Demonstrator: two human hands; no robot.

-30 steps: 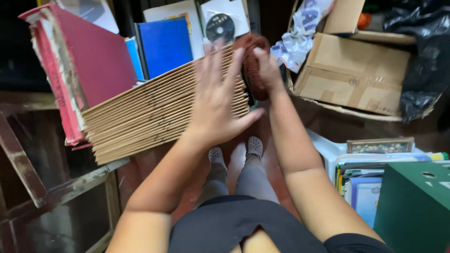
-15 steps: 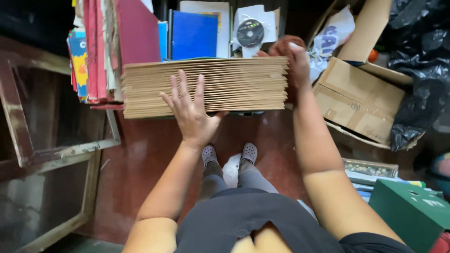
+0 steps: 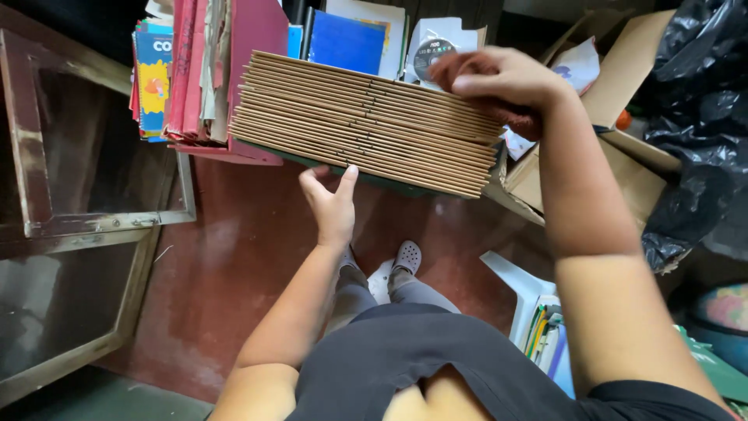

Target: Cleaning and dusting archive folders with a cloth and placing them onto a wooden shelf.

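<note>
A thick stack of flat brown cardboard sheets (image 3: pixel 366 125) is held up in front of me, tilted slightly down to the right. My left hand (image 3: pixel 331 203) supports its underside with fingers pressed against the bottom edge. My right hand (image 3: pixel 506 82) rests on the stack's top right corner, gripping a reddish-brown cloth (image 3: pixel 499 97) against it. My legs and grey clogs (image 3: pixel 407 256) show below on the red floor.
Red and blue books and folders (image 3: pixel 210 70) stand behind the stack. An open cardboard box (image 3: pixel 615 148) and a black plastic bag (image 3: pixel 701 117) are at the right. A wooden frame with glass (image 3: pixel 47 195) leans at the left. A white stool (image 3: pixel 522 284) is lower right.
My left hand has slid from the face of the stack down to its underside. The right hand with the cloth has moved onto the top right corner, and the stack sits higher and more level.
</note>
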